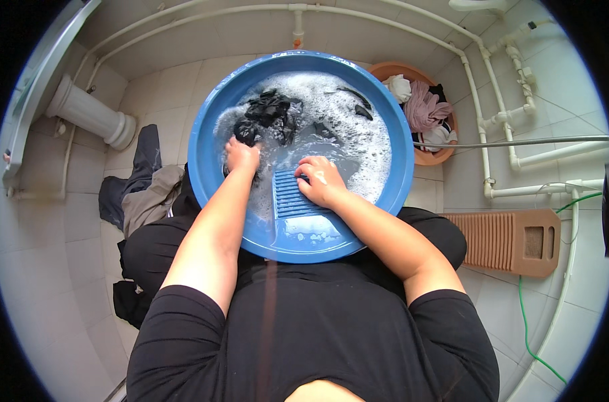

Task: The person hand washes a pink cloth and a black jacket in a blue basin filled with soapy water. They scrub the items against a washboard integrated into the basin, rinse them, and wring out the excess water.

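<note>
Soapy water and white foam fill a round blue basin (401, 167) between my knees. Black wet cloth (272, 110) floats bunched in its left half, partly under suds. My left hand (242, 155) grips the near end of this cloth at the left side of the water; its fingertips are partly hidden. My right hand (321, 181) lies over the upper right of the ribbed blue washboard (294, 196) built into the basin's near side. Its fingers are bent a little and apart, with nothing seen in them. A dark scrap of cloth (363, 112) shows through the foam at right.
An orange tub (426, 159) of pink, white and dark clothes stands behind right. A brown washboard (502, 241) rests by my right knee. Dark trousers (148, 151) and a grey-brown garment (150, 201) lie on the left floor. White pipes (482, 144) and a green hose (524, 321) run at right.
</note>
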Demonstrator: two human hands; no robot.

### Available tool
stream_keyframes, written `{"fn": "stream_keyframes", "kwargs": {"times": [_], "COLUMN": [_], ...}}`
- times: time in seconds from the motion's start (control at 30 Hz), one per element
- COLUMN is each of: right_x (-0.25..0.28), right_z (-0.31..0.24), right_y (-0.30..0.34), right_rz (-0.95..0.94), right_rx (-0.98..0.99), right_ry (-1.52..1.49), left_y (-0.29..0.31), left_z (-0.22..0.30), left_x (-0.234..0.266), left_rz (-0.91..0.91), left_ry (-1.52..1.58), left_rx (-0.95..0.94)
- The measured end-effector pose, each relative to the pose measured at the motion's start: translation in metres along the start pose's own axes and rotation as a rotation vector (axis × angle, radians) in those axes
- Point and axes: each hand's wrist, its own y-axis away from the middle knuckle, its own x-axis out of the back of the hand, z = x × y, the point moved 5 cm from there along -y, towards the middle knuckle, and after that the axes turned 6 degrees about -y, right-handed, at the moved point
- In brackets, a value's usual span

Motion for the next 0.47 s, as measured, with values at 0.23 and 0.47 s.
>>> {"fn": "stream_keyframes", "kwargs": {"times": [0.23,0.47], "right_x": [0.001,-0.003], "right_z": [0.005,0.02], "right_y": [0.003,0.003], "right_rz": [0.017,-0.001], "right_rx": [-0.002,-0.066], "right_ry": [0.026,-0.074], "left_y": [0.01,0.015], "left_z": [0.017,0.045], "left_x": [0.016,0.112], "left_rz": [-0.2,0.06], "left_ry": [-0.539,0.407], "left_rx": [-0.429,-0.662]}}
